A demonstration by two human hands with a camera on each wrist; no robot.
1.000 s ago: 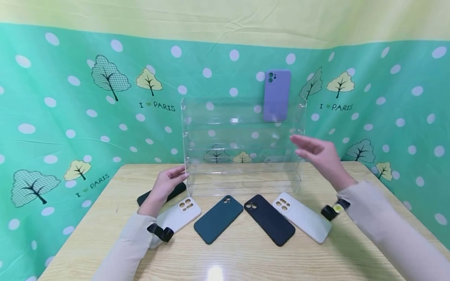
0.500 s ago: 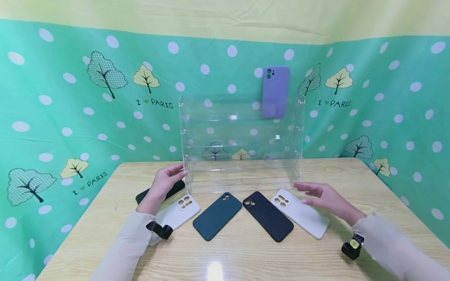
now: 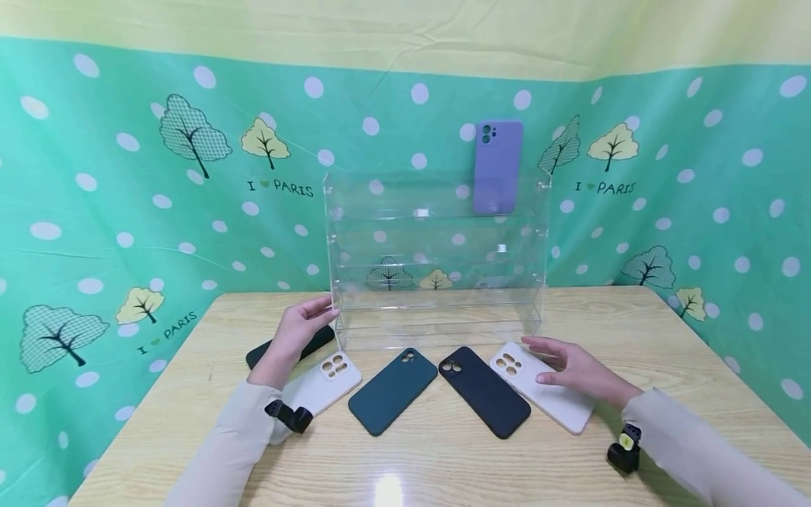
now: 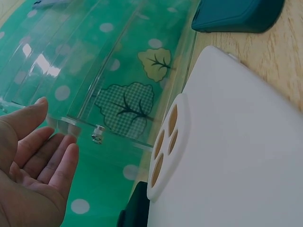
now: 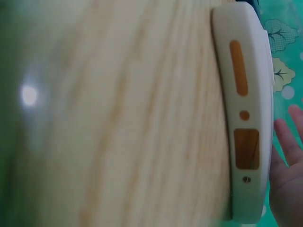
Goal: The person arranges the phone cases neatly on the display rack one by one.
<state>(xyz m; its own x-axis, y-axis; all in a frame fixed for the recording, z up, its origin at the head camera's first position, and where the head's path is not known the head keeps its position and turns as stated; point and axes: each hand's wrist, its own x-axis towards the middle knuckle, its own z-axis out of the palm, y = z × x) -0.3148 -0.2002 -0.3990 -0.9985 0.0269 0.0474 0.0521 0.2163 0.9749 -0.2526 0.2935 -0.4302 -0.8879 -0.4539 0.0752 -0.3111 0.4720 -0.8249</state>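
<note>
My left hand (image 3: 300, 331) touches the left side edge of a clear acrylic display rack (image 3: 437, 297); its fingers are fairly straight, with thumb and fingers apart in the left wrist view. Over a white phone case (image 3: 564, 401) at right, my right hand (image 3: 573, 366) spreads its thumb and fingers, gripping nothing. That case lies flat, its camera cutouts toward the rack. A purple phone case (image 3: 498, 169) stands upright on the rack's top tier, toward its right end. Under my left forearm lies another white phone case (image 4: 227, 142), partly hidden in the head view.
Between the white cases lie a dark green phone case (image 3: 393, 391) and a black phone case (image 3: 484, 391). A dark phone case (image 3: 317, 341) sits behind my left wrist. Patterned green cloth (image 3: 405, 105) hangs behind the wooden table (image 3: 355, 472).
My right hand has come down from beside the rack's right side to the right white phone case. My left hand stays at the rack's edge.
</note>
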